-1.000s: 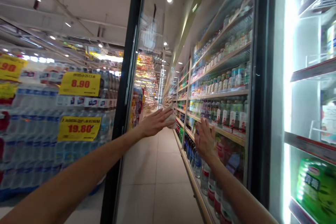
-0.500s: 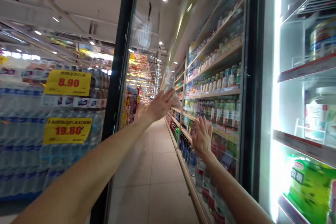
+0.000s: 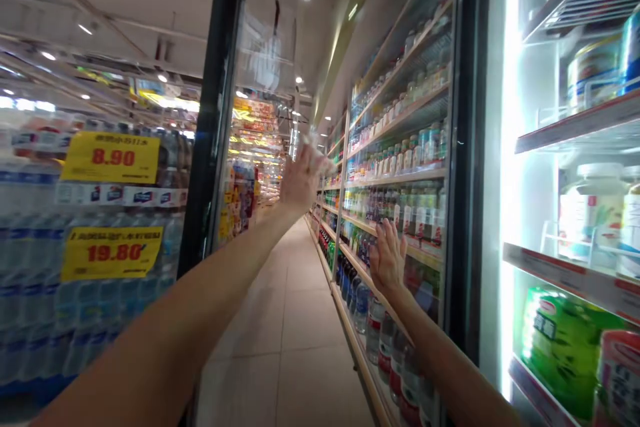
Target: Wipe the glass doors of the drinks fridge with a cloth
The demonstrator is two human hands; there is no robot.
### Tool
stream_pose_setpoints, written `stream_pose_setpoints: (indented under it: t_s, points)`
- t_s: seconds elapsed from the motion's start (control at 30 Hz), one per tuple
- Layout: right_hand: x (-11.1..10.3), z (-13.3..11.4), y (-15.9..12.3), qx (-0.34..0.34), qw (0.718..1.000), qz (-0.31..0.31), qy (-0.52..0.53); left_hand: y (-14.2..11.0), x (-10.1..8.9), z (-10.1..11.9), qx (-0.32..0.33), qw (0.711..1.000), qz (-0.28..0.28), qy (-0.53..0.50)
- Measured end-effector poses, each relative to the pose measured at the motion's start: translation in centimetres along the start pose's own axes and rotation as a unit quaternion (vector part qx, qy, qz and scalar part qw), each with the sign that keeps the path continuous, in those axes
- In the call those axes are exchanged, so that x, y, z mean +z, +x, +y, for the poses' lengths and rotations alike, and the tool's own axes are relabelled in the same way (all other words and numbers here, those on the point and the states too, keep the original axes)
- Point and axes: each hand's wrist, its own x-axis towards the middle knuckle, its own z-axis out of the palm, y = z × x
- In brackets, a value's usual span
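An open glass fridge door (image 3: 280,293) stands in front of me, with a black frame on its left edge (image 3: 213,120) and right edge (image 3: 463,147). My left hand (image 3: 299,180) is raised against the glass and holds a white cloth (image 3: 316,148) that is blurred by motion. My right hand (image 3: 387,257) lies lower on the glass, open with its fingers spread upward. Through the glass I see an aisle with drink shelves (image 3: 400,180).
The lit fridge interior (image 3: 575,213) on the right holds jars, tins and green packs on wire shelves. Stacked water bottles with yellow price signs (image 3: 110,157) stand on the left. A tiled aisle floor (image 3: 300,347) runs ahead.
My left hand has moved up the glass with the cloth. My right hand has stayed flat on the glass at about the same spot. The view has shifted slightly right.
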Motion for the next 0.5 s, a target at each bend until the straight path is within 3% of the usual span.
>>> stream_pose_setpoints:
  t_s: [0.13, 0.23, 0.4, 0.5]
  points:
    - [-0.2, -1.6, 2.0, -0.037, 0.998, 0.033, 0.044, -2.0, 0.7, 4.4, 0.111, 0.991, -0.056, -0.045]
    - [0.2, -4.2, 4.4, -0.087, 0.995, 0.001, 0.053, -3.2, 0.8, 5.6, 0.081, 0.991, -0.082, -0.073]
    - [2.3, -7.7, 8.4, -0.102, 0.993, -0.043, -0.036, -5.3, -0.7, 1.4, -0.01, 0.996, -0.069, -0.058]
    - [2.0, -5.0, 9.9, -0.166, 0.983, -0.054, -0.06, -7.0, -1.5, -0.7, -0.038, 0.995, -0.079, -0.036]
